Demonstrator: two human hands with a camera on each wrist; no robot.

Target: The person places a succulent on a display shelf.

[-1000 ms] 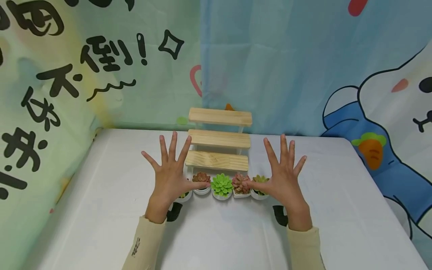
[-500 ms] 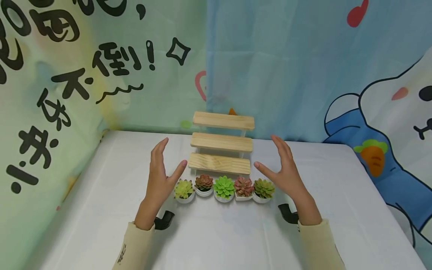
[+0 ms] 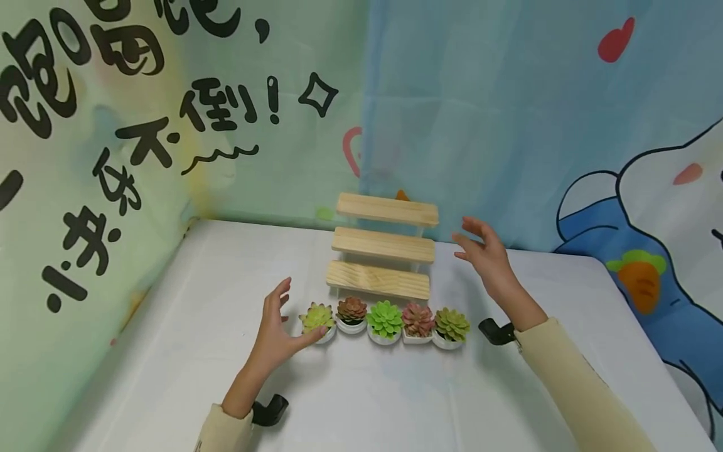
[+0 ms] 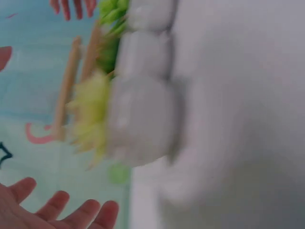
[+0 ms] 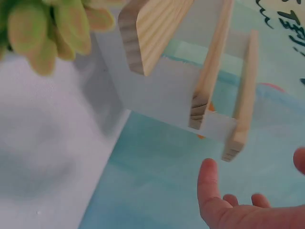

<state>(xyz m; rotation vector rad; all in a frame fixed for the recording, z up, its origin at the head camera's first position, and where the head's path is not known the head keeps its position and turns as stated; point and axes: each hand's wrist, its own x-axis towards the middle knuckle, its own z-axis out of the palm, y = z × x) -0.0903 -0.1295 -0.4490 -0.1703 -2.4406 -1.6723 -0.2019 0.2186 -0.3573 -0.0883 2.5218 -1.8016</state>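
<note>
My left hand (image 3: 273,339) hovers at the left end of a row of potted succulents, fingers spread and holding nothing. Its thumb overlaps the yellow-green succulent (image 3: 317,318) in the head view; whether it touches cannot be told. That plant's white pot (image 4: 140,119) fills the middle of the left wrist view, blurred. Rightward follow a brown-red succulent (image 3: 351,310), a bright green one (image 3: 385,319), a pink-red one (image 3: 418,319) and an olive-green one (image 3: 452,324). To the right of a three-step wooden shelf (image 3: 383,245), my right hand (image 3: 490,263) is raised with loosely bent fingers, nothing in it.
Behind the row of pots, the shelf stands near the back edge of the white table (image 3: 373,402). A printed curtain (image 3: 480,125) hangs behind it. Black mounts (image 3: 271,410) are strapped at both wrists.
Both hands were spread wide over the row's ends; now the left has come down beside the yellow-green succulent and the right has moved toward the shelf's right side. The head view has shifted slightly.
</note>
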